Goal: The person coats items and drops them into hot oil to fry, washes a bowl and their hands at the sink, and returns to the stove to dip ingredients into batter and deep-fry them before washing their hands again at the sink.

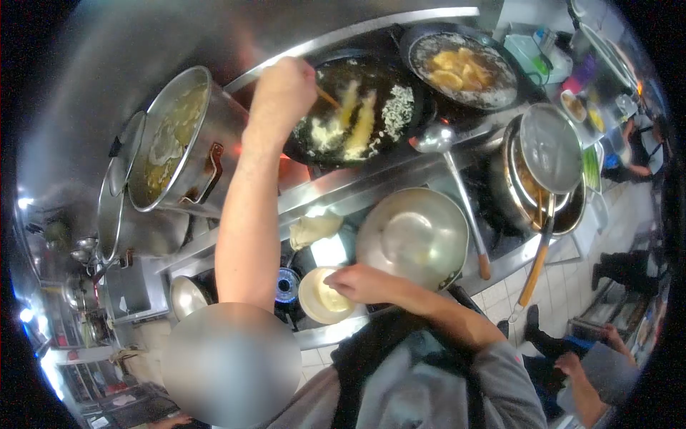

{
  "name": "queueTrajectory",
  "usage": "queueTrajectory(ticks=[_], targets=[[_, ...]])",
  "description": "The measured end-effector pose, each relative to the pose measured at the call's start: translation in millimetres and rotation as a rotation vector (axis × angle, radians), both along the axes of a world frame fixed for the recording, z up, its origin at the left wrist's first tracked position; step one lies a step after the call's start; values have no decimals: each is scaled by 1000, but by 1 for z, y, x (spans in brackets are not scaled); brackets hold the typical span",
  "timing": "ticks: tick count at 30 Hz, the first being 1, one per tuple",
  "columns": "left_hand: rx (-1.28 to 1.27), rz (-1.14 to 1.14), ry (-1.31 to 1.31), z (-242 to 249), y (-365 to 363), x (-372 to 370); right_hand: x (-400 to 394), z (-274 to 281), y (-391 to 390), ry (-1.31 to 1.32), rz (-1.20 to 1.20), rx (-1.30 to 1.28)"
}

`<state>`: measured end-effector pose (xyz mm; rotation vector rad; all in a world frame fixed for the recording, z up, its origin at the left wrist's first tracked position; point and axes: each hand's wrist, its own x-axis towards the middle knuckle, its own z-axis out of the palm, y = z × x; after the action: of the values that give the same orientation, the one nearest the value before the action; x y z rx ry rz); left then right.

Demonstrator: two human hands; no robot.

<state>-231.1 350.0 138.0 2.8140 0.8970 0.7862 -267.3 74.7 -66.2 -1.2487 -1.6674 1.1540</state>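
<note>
My left hand (284, 84) is closed around a thin wooden stick (328, 97), perhaps chopsticks, at the left side of a dark wok (325, 154) of hot oil. Long pale battered pieces (363, 123) fry in it, with loose batter crumbs (397, 113) towards the right. Lower down, my right hand (361, 283) grips the upper right side of a small bowl (314, 306) of pale yellow batter. Its fingertips reach over the inside, and part of the rim is hidden. A wide metal bowl (413, 236) stands just beyond that hand.
At left is a tall pot (209, 107) of broth. Golden pieces fry in a second pan (471, 96). A ladle (461, 196) lies across the stove, and a strainer (550, 154) rests on a pot. A blue burner flame (286, 284) burns beside the batter bowl. Other people stand at right.
</note>
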Motion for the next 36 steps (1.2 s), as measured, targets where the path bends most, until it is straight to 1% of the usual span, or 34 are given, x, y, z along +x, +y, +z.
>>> queueTrajectory(ticks=[5,8,10,11,12,13,14,15,16,17,18,19,20,21,22,23,24,25,26,27,28,29,30,31,32,33,34,35,36], targets=[[-120,0,-15,-50,24,27,1,-7,0,4,-12,30],[-94,25,-83,-58,23,30,3,-9,-2,24,-53,77],[-7,23,-64,-45,17,24,6,-7,-2,19,-38,46],[-65,23,-76,-34,10,17,5,-9,-2,18,-58,40],[-3,42,-54,-24,5,11,1,-14,-1,27,-35,35],[-11,130,-28,-3,-16,8,1,-20,-2,31,-41,20],[26,78,-65,6,-29,5,-2,-26,-2,-7,-36,66],[-100,-24,-170,17,-49,4,-6,-21,-4,25,-51,112],[-190,-77,-246,23,-76,6,-11,-24,-4,81,-62,182],[-251,-194,-296,25,-104,11,-16,-26,-4,58,-52,191],[-237,-264,-291,23,-136,18,-18,-26,-2,39,-28,206],[-252,-319,-279,19,-164,27,-15,-20,-1,35,-41,210],[-338,-410,-285,2,-184,39,-12,-9,-1,-48,56,116],[-306,-497,-236,-4,-205,50,-10,-4,0,-126,157,21],[-333,-572,-236,-22,-220,64,-12,-11,0,-125,151,22],[-395,-648,-323,-39,-235,80,-19,-26,-1,-9,15,316],[-474,-693,-303,-52,-246,94,-23,-43,-3,106,-124,610],[-471,-729,-307,-70,-254,109,-22,-58,-6,-145,-31,543],[-499,-744,-295,-87,-262,123,-35,-99,-4,-149,-34,546],[-536,-772,-301,-95,-269,133,-25,-89,-16,97,-44,367],[-555,-799,-306,-113,-275,147,-8,-69,-37,637,-60,43],[-561,-800,-312,-129,-276,156,2,-61,-54,1200,-26,-188],[-588,-741,-109,-128,-278,159,5,-56,-65,1618,-61,-379],[-559,-733,-18,-145,-276,166,3,-58,-65,1486,-48,-354],[-547,-756,-4,-164,-274,169,1,-59,-65,1354,-36,-326],[-596,-761,25,-146,-273,158,-1,-61,-62,1104,-97,-213],[-560,-790,-37,-140,-272,149,-2,-59,-61,978,-107,-153],[-604,-767,24,-136,-270,140,-3,-59,-60,853,-122,-95],[-651,-752,85,-121,-268,130,-4,-57,-57,677,-103,-35]])
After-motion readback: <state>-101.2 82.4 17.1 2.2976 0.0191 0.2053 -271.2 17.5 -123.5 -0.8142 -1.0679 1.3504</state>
